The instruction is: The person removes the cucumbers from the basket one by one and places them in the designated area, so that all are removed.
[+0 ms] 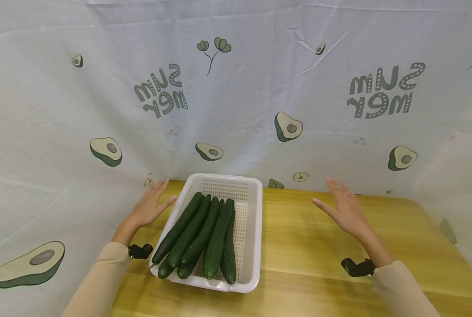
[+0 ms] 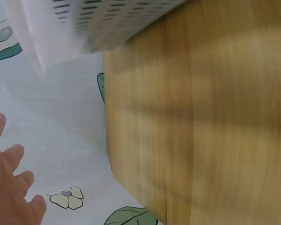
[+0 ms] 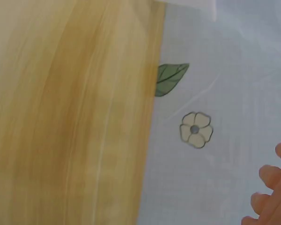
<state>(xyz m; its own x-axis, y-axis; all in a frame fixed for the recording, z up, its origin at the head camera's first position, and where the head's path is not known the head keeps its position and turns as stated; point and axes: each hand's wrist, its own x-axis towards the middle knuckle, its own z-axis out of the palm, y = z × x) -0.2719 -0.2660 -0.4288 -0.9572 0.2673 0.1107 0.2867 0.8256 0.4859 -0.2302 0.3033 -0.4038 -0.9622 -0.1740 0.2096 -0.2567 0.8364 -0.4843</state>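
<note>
Green cucumbers (image 1: pixel 220 237) in a white basket (image 1: pixel 256 233), wooden table (image 1: pixel 291 251), hands (image 1: pixel 145 210) (image 1: pixel 348 212) on either side, avocado-print sheet (image 1: pixel 240 105)

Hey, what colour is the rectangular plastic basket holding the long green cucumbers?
The rectangular plastic basket is white, clearest in the head view.

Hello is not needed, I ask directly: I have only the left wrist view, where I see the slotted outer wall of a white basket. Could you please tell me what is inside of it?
Observer: Several dark green cucumbers lie lengthwise in the basket.

Operator: Thank you. Is there still some place uncovered on the basket's floor?

Observer: Yes, the head view shows a bare strip of floor along the basket's right side.

Operator: And the right hand, please, where is it?

Observer: The right hand is to the right of the basket, apart from it.
</note>
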